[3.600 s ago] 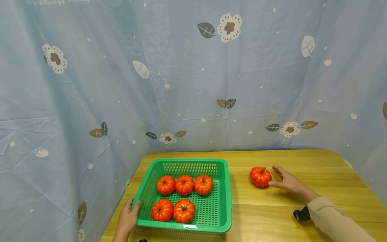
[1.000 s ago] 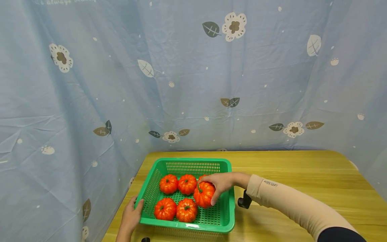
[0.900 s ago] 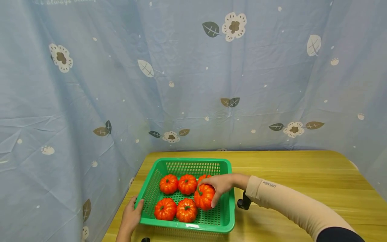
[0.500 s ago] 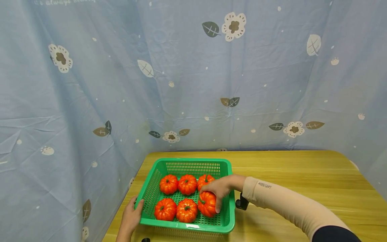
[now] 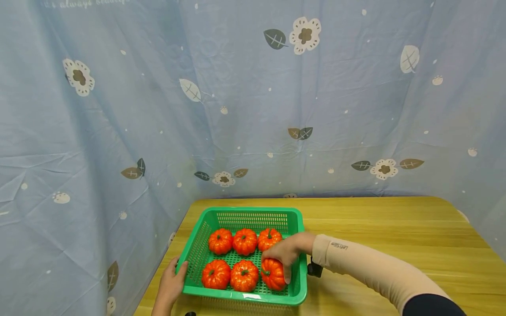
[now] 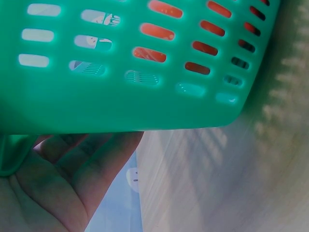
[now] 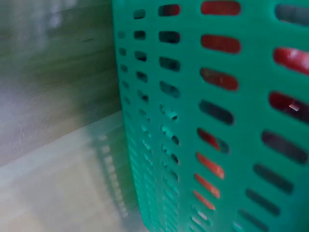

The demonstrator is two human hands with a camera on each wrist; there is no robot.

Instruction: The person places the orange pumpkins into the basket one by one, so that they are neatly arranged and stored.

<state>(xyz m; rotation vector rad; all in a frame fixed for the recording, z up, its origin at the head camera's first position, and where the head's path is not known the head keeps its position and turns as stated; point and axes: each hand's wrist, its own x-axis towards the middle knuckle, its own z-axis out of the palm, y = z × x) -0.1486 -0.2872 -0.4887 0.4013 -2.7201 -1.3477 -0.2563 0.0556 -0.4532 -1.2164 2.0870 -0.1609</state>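
Note:
In the head view, a green plastic basket (image 5: 221, 293) stands at the table's left side with several orange-red toy pumpkins in two rows. My left hand (image 5: 170, 281) grips its left rim, thumb over the edge; the left wrist view has that hand (image 6: 72, 179) under the basket's rim, beside the slotted wall (image 6: 120, 108). Reaching over the right side, my right hand (image 5: 285, 254) holds a pumpkin (image 5: 272, 275) from above, low in the front right of the basket. In the right wrist view the basket wall (image 7: 190, 72) hides the hand.
Behind my right hand sits another pumpkin (image 5: 269, 239), the right one of the back row. The wooden table (image 5: 375, 224) extends to the right of the basket. A blue patterned curtain (image 5: 245, 145) hangs behind and to the left.
The pumpkin that lay on the table at the right is now in my right hand inside the basket, lowered toward its front right corner. My left hand stays on the rim.

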